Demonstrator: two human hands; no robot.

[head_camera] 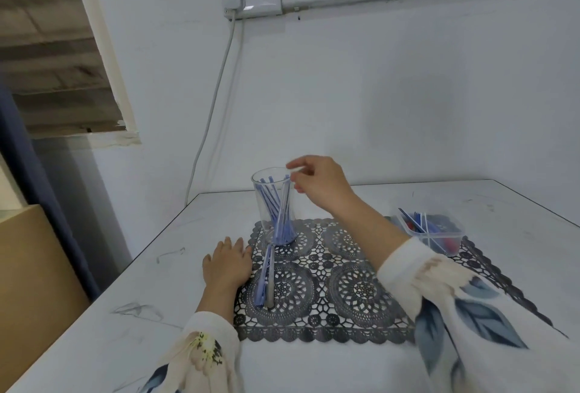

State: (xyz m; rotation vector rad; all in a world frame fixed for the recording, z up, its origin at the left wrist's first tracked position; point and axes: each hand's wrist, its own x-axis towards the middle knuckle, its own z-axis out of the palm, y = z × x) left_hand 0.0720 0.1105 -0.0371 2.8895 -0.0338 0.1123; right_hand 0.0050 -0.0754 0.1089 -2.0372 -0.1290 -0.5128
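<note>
Right grip (pixel 318 187), frame centre, pinches the top end of pale stick (pixel 283 207) at glass (pixel 262 204) rim. Stick near-upright, long axis vertical, foot inside glass. Left grip (pixel 227 264) spread flat on worktop (pixel 125 282).

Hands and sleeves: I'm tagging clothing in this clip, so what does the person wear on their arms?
Both the left hand and the right hand are bare: no gloves, rings or watch show. The left sleeve and right sleeve are long, loose and cream, printed with large blue leaves; the left also carries a pale flower with a yellow centre.
</note>
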